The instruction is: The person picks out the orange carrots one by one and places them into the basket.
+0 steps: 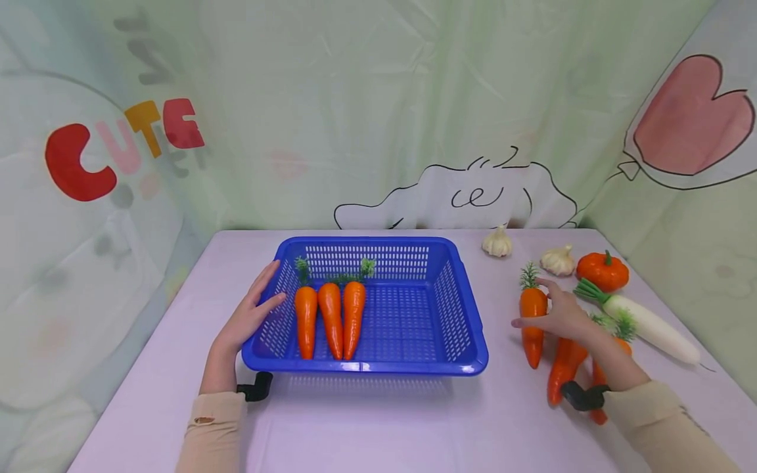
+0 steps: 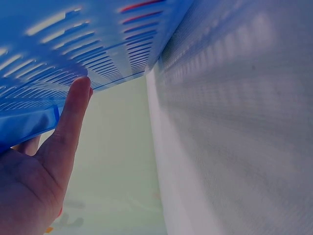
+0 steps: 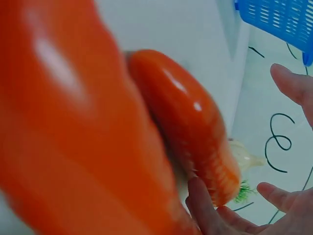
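A blue plastic basket (image 1: 378, 366) holds three orange carrots (image 1: 330, 318) with green tops, lying side by side in its left half. My left hand (image 1: 251, 318) rests on the basket's left rim with the thumb over the edge. In the left wrist view a straight finger (image 2: 73, 105) touches the basket's outer wall. To the right, my right hand (image 1: 558, 315) reaches over a single carrot (image 1: 534, 348), thumb and fingers spread on either side of it. In the right wrist view its fingertips meet the thick end of that carrot (image 3: 181, 112), while the thumb stands away.
Two more carrots (image 1: 562, 378) lie under my right forearm, the second partly hidden. Beyond are two garlic bulbs (image 1: 497, 243), a small orange pumpkin (image 1: 602, 270) and a white radish (image 1: 653, 328). A printed curtain (image 1: 331, 131) hangs behind the table.
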### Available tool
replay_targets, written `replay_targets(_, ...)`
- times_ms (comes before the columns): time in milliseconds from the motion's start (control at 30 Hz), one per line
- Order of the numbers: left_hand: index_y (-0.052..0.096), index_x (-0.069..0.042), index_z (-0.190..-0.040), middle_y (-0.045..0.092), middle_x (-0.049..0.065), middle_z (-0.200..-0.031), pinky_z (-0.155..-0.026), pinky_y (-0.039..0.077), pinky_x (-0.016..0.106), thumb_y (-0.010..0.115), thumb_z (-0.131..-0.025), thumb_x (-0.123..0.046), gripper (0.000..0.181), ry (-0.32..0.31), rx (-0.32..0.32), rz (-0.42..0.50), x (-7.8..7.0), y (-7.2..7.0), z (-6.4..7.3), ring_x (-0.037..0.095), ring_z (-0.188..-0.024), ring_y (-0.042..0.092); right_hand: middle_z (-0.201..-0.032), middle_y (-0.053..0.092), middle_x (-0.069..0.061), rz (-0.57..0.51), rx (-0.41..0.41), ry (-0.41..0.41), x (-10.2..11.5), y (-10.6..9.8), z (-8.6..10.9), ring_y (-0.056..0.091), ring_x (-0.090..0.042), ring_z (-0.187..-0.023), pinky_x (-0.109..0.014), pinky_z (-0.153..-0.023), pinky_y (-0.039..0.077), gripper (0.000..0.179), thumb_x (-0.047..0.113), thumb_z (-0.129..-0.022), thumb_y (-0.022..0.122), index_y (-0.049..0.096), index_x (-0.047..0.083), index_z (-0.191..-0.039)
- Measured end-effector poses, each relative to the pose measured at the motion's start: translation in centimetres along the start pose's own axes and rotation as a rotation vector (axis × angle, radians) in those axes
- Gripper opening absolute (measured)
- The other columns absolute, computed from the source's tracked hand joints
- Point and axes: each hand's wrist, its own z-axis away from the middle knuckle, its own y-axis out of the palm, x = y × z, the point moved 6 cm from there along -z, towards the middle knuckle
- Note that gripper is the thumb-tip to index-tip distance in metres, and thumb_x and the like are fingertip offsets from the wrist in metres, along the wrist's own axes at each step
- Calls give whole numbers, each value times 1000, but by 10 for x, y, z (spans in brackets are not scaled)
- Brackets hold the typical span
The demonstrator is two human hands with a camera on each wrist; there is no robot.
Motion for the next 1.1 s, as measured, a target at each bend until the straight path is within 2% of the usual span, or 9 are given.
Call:
replay_targets(200,14,-11,-147,4,14,-152,-99,9,68,47,-92,-17,64,-3,-3,-2,0,0,0,38,-137,5,-121,23,-43,-3,55,53,-5,10,-5,35,-50,-101,-60,-82,41,114,47,-70,74,3,-7,-141)
replay_targets(467,14,-12,-147,4,14,-152,-99,10,68,47,-92,-17,64,-6,-4,1,2,0,0,38,-137,5,-114,36,-37,-12,99,47,-4,17,-2,42,-44,-94,-53,-79,46,117,39,-69,78,-2,-6,-141)
replay_targets(900,14,-10,-147,4,14,-152,-99,11,68,46,-92,-16,64,-2,-4,7,0,0,0,38,-137,5,-123,26,-38,-122,123,98,-11,20,-6,35,-49,-104,-59,-86,38,119,35,-69,79,-8,0,-141)
replay_targets(1100,14,-9,-147,4,15,-152,-100,9,68,46,-93,-16,63,-6,-2,11,0,0,0,38,-137,5,-123,24,-39,-171,95,103,-10,16,-4,35,-49,-105,-57,-86,40,117,33,-71,78,-10,-1,-141)
